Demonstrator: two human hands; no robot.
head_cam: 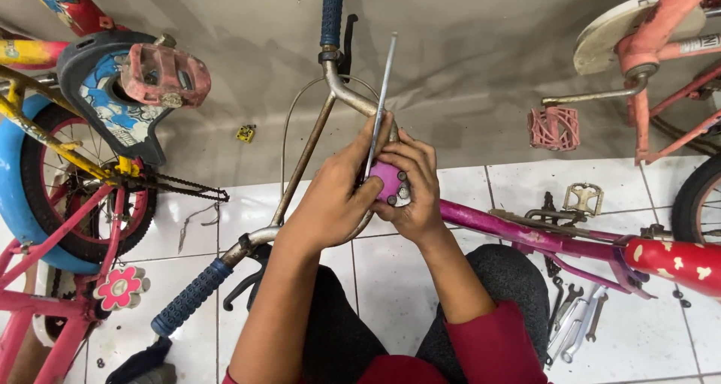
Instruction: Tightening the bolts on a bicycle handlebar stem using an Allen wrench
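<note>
- Pink bike [45, 279], far left: upturned, red pedal [165, 74] up, chain exposed.
- Handlebar [300, 166], centre: blue grips at both ends, brake levers attached.
- Left hand [330, 204]: closed around the handlebar at the stem, fingers touching a thin metal rod [383, 91].
- Stem clamp [390, 182]: magenta, between both hands.
- Right hand [413, 188]: fingers curled, gripping the clamp.
- Magenta frame [526, 230]: runs right from the clamp.
- Wrenches [574, 320]: on the tiles, lower right.
</note>
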